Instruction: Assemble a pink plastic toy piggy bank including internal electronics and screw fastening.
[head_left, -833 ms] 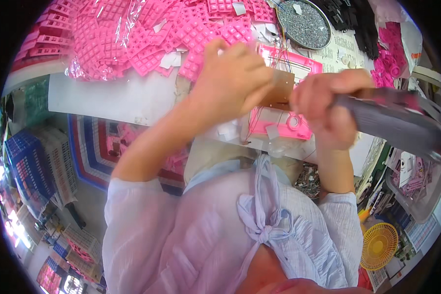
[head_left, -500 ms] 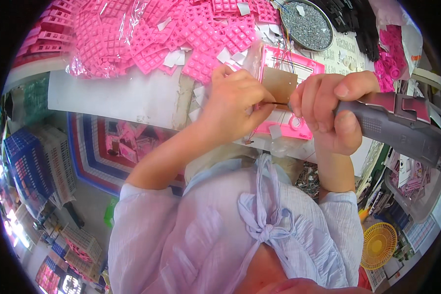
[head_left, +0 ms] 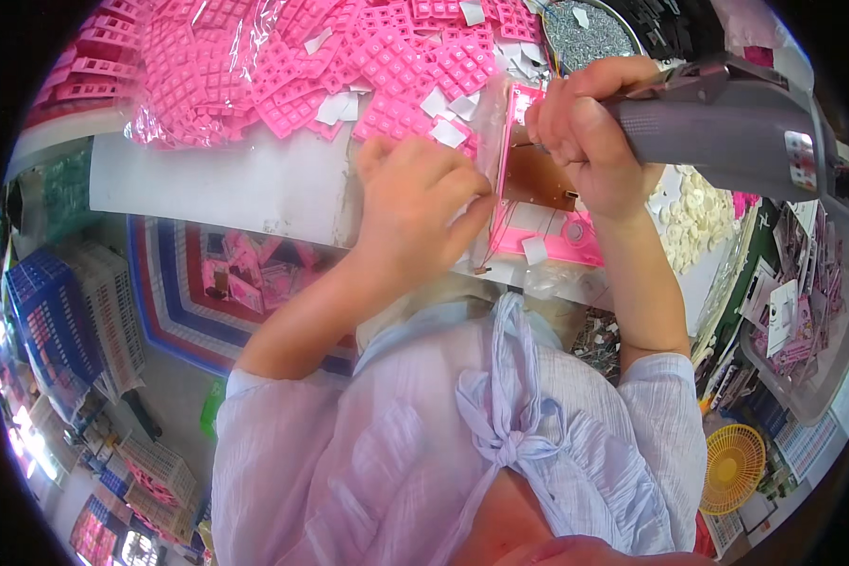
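My right hand [head_left: 599, 132] is wrapped round a grey electric screwdriver [head_left: 717, 127] lying almost level, its front end toward the board. Its tip is mostly hidden by my fingers. Beneath it a brown circuit board [head_left: 533, 179] sits in a pink plastic casing [head_left: 575, 247] with thin wires. My left hand [head_left: 415, 203] is at the casing's left edge, fingers curled and thumb and forefinger close together. Whatever they pinch, if anything, is too small to make out. A scrap of white paper [head_left: 535, 250] lies on the casing's near edge.
Pink keypads [head_left: 387, 66] are heaped at the back left, partly under clear plastic. A round tray of small screws [head_left: 590, 38] stands behind the casing. Off-white small parts [head_left: 698, 222] lie at the right. A striped box [head_left: 174, 292] with pink pieces is below left.
My right hand and the screwdriver have moved up and away from me, off the near part of the board. My left hand has drawn back left from the board to the casing's edge.
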Demonstrator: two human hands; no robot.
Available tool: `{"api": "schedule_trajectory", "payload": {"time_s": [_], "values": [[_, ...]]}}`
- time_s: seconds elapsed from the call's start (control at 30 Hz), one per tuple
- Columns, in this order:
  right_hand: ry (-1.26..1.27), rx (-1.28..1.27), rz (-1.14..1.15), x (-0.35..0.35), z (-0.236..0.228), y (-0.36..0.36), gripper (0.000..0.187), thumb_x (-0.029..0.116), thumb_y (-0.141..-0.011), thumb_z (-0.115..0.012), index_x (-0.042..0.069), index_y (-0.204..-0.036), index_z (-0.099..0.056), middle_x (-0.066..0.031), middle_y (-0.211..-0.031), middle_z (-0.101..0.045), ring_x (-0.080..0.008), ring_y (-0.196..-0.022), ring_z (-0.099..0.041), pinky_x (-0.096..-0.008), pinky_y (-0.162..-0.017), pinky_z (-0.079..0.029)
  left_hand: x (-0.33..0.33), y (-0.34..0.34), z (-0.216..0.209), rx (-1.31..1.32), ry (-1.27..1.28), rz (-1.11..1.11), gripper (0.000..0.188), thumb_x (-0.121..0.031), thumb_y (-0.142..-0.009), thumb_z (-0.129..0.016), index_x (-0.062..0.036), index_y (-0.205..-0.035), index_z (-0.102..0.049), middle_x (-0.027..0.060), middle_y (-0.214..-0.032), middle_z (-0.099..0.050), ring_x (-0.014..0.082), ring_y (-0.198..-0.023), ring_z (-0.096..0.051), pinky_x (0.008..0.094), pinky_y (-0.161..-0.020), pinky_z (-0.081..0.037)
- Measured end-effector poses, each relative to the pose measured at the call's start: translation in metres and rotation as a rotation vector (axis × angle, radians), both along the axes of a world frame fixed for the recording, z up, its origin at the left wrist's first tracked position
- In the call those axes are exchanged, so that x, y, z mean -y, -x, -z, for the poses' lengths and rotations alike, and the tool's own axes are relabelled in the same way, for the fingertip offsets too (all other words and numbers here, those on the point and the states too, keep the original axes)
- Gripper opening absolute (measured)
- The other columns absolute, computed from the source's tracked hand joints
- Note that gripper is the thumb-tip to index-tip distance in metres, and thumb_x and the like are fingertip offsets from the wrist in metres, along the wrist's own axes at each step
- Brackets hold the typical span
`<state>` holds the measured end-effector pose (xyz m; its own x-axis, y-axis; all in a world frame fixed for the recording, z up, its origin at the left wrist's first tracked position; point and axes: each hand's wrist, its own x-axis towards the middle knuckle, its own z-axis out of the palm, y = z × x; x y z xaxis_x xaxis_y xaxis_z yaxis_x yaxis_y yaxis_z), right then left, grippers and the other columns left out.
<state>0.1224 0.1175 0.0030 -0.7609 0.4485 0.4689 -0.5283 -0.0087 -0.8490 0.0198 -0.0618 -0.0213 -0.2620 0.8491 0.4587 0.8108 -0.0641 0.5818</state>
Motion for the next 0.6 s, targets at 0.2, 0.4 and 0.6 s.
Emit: {"api": "schedule_trajectory", "payload": {"time_s": [0.2, 0.4, 0.6], "values": [[-0.06, 0.063, 0.061, 0.01, 0.001, 0.004, 0.01, 0.001, -0.09, -0.06, 0.0, -0.094, -0.05, -0.0049, -0.061, -0.049, -0.0113, -0.05, -0.044, -0.0321, -0.053, -0.045, 0.006, -0.019, -0.004, -0.028, 0.064, 0.182, 0.021, -0.019, -0.071, -0.079, -0.0164, -0.09, -0.068, -0.0019, -0.089, -0.064, 0.0202, -0.091, -0.058, 0.042, -0.089, -0.032], [0.141, 0.082, -0.063, -0.008, -0.01, -0.006, 0.028, 0.007, -0.089, -0.065, -0.001, -0.113, -0.055, -0.0092, -0.077, -0.06, -0.0158, -0.066, -0.058, -0.0314, -0.064, -0.05, -0.008, -0.042, -0.004, -0.13, 0.178, 0.246, 0.015, -0.022, -0.075, -0.076, -0.016, -0.087, -0.069, -0.001, -0.093, -0.063, 0.0205, -0.097, -0.057, 0.0452, -0.092, -0.031], [-0.376, 0.51, 0.195, -0.01, -0.037, -0.051, 0.056, 0.003, -0.082, -0.07, 0.005, -0.136, -0.054, -0.0072, -0.103, -0.066, -0.0152, -0.09, -0.061, -0.0286, -0.076, -0.049, -0.027, -0.032, -0.011, 0.11, 0.186, 0.247, 0.008, -0.013, -0.078, -0.072, -0.009, -0.083, -0.068, 0.0041, -0.082, -0.064, 0.0227, -0.08, -0.06, 0.0415, -0.079, -0.04]]}}
